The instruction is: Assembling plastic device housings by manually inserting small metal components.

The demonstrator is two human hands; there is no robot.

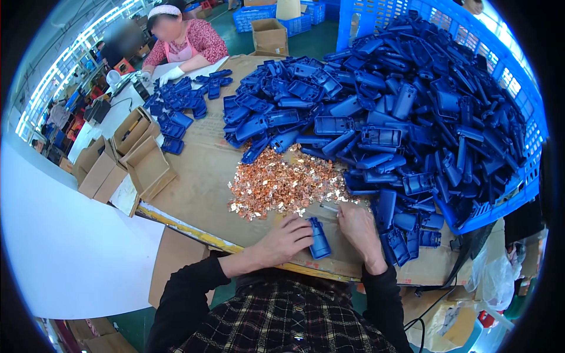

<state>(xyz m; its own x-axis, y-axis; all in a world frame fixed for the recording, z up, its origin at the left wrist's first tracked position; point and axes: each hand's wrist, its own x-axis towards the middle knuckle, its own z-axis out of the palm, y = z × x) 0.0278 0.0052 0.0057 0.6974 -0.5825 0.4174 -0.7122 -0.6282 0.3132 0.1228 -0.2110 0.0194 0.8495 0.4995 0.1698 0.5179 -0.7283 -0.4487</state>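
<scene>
My left hand [285, 240] has its fingers closed on the left edge of a blue plastic casing [319, 242], which rests near the table's front edge. To the right of it, my right hand [356, 228] is closed in a fist-like grip. A thin metal tool [329, 207] sticks out of it toward the left; its exact kind is too small to tell. Just beyond both hands spreads a heap of small copper-coloured metal pieces [276, 183]. A large pile of blue plastic casings [382, 117] rises behind and to the right of it.
A blue plastic crate [532, 112] on its side backs the pile. Open cardboard boxes [150, 169] stand at the left edge of the cardboard-covered table [200, 176]. A co-worker [185, 44] with white gloves sits at the far left, beside a smaller group of blue casings [179, 97].
</scene>
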